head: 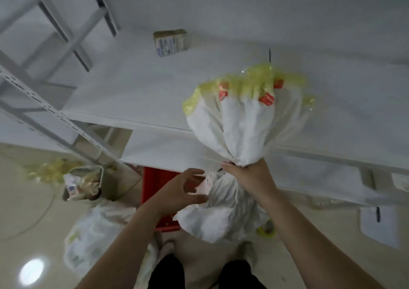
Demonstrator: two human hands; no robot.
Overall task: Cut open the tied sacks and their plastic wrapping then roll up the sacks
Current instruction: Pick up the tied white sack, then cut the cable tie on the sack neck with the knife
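Two bare arms reach out from the bottom of the view, over dark trouser legs (221, 275). The right hand (247, 173) is closed tight around the tied neck of a bundle of white sacks (241, 129). It holds the bundle up in front of the white shelf (132, 94), with the wide end fanned out on top. That end has clear yellow plastic (259, 76) around it and small red tags (266, 99). Holding it by the neck likely keeps the tie where the hands can get at it. A thin dark thing pokes out by the knuckles; it may be the tie, but it is too small to tell.

The left hand (183, 191) is open with fingers spread and holds nothing. It sits just beside a second white bundle (219, 218) that hangs below the right hand. It looks ready to steady that bundle or pull it free.

No knife or scissors can be seen, so the cutting step looks not yet done on this bundle.

A red crate (155, 187) sits on the floor behind the hands. To the left lies another pale sack (93, 233). Farther off are a small bin (84, 182) and loose yellow plastic scraps (48, 169). A small box (170, 42) sits alone on the shelf.
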